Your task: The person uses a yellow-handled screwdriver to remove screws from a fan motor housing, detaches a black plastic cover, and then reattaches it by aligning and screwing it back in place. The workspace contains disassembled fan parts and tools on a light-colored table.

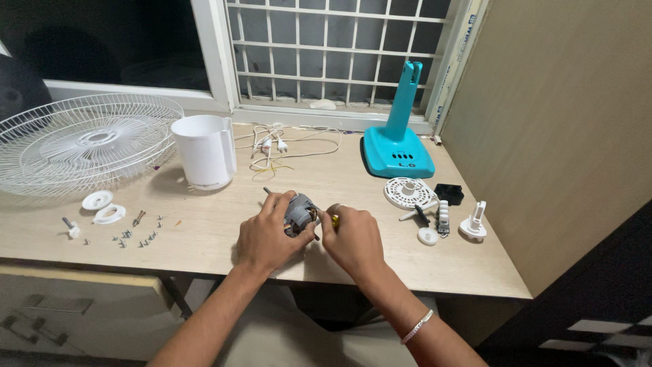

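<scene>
Near the front edge of the worktop (204, 231), my left hand (261, 234) grips the grey fan motor (299, 213) and my right hand (353, 239) is closed on a yellow-handled screwdriver (334, 219) touching it. I judge I am working a screw on the motor; it needs a steady grip. Loose screws (139, 236) lie toward the left edge.

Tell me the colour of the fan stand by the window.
The fan stand is turquoise blue, seen in the head view.
</scene>
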